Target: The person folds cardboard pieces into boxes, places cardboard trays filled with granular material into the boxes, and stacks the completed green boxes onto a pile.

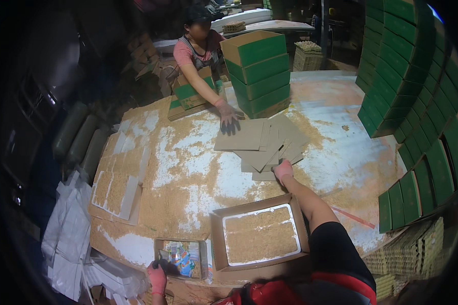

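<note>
My right hand [283, 171], in a pink glove with dark fingers, is closed on the near edge of a loose pile of flat cardboard sheets [280, 134]. My left hand [158, 278], gloved the same way, curls over the left wall of a small cardboard box [206, 259] holding colourful printed packets [180, 258]. Between my arms sits a larger open carton [218, 239]; inside it a white tray [295, 229] is filled with tan, grainy material [259, 236]. Across the table, a co-worker's gloved hand [229, 116] lies spread on the far-left sheets.
Tan grains are scattered over the white tabletop [229, 185]. Stacked green cartons [262, 76] stand at the far side, with taller stacks [392, 76] along the right. Filled white trays [114, 193] lie left; egg trays [407, 251] are piled lower right. A red strip [353, 217] lies near my right arm.
</note>
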`<act>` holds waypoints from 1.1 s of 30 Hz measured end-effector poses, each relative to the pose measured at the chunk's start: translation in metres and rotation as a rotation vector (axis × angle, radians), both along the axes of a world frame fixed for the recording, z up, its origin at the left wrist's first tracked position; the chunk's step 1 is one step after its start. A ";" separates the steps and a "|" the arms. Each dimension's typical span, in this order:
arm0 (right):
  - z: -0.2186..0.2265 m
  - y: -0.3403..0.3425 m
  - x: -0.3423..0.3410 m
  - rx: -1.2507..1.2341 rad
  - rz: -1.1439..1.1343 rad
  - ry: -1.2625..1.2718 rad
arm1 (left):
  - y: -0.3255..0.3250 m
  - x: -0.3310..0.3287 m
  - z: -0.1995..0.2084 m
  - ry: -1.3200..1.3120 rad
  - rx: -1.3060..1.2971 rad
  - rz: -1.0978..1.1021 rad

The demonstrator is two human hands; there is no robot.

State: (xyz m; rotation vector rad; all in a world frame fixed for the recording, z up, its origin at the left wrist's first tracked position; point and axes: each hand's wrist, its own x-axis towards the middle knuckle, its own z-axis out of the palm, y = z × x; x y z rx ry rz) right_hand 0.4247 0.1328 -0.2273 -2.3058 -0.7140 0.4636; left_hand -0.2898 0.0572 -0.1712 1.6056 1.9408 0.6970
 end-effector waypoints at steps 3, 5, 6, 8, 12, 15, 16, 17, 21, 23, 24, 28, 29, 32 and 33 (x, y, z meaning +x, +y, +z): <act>0.015 -0.030 0.018 0.298 -0.119 0.268 | 0.006 0.058 0.039 0.029 0.057 -0.056; 0.052 -0.063 0.040 0.642 -0.139 0.421 | 0.005 0.077 0.056 0.081 0.132 -0.058; 0.068 -0.086 0.057 0.753 -0.108 0.363 | 0.008 0.082 0.058 0.065 0.169 -0.062; 0.158 -0.129 0.040 0.755 -0.120 0.213 | 0.009 0.071 0.047 -0.272 0.091 -0.030; 0.292 -0.192 -0.090 0.594 1.018 -0.745 | 0.013 0.135 0.092 -0.365 0.104 0.069; 0.247 -0.237 -0.140 0.004 1.736 -0.778 | -0.021 0.240 0.181 -0.159 0.678 -0.371; 0.219 -0.249 -0.138 -0.098 1.813 -0.753 | -0.034 0.275 0.213 -0.088 0.856 -0.615; 0.197 -0.256 -0.135 -0.105 1.812 -0.763 | -0.050 0.297 0.229 -0.011 0.900 -0.873; 0.175 -0.257 -0.132 -0.400 1.770 -0.631 | -0.064 0.362 0.156 0.525 0.590 -1.494; 0.192 -0.255 -0.129 -0.295 1.715 -0.422 | -0.057 0.332 0.078 0.583 0.720 -1.382; 0.227 -0.260 -0.121 -0.304 1.692 -0.438 | -0.048 0.339 0.094 0.573 0.745 -1.392; 0.272 -0.273 -0.096 -0.107 1.233 -0.530 | -0.036 0.322 0.188 0.351 0.376 -1.311; 0.270 -0.275 -0.093 -0.158 1.162 -0.728 | -0.036 0.311 0.201 0.226 0.297 -1.188; 0.262 -0.246 -0.140 -0.554 1.377 -1.017 | -0.014 0.274 0.169 -0.171 0.221 -0.788; 0.211 -0.242 -0.139 -0.596 1.383 -1.060 | -0.005 0.269 0.145 -0.371 0.135 -0.728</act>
